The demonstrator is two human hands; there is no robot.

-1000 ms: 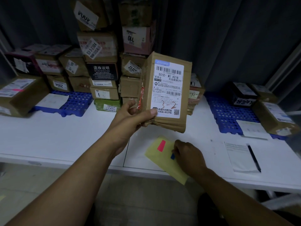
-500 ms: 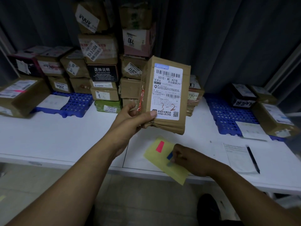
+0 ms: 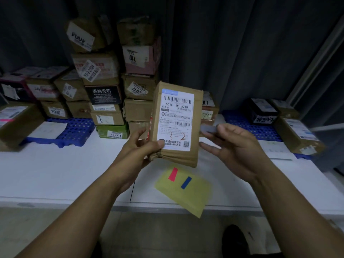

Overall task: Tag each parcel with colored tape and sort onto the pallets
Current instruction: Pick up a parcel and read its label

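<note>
One view, the head camera. The left hand [image 3: 138, 151] grips a brown parcel [image 3: 176, 125] at its lower left corner, thumb on the front by the label and fingers curled behind. It holds the parcel upright above the white table [image 3: 55, 174], label toward the camera.

The right hand [image 3: 236, 148] is just beside the parcel's right edge. Thumb and forefinger pinch a short strip of tape [image 3: 208, 129], other fingers spread. The strip is blurred, colour unclear — not yet on the parcel.

Below lies a yellow sheet [image 3: 193, 194] bearing a red strip [image 3: 173, 174] and a blue strip [image 3: 186, 182].

Progress, as a judgement: partway. Boxes sit on the left pallet [image 3: 78, 129] and right pallet [image 3: 247, 125], but a tall stack of boxes [image 3: 104, 101] between them looks unsorted — this parcel needs tagging, then placing.
</note>
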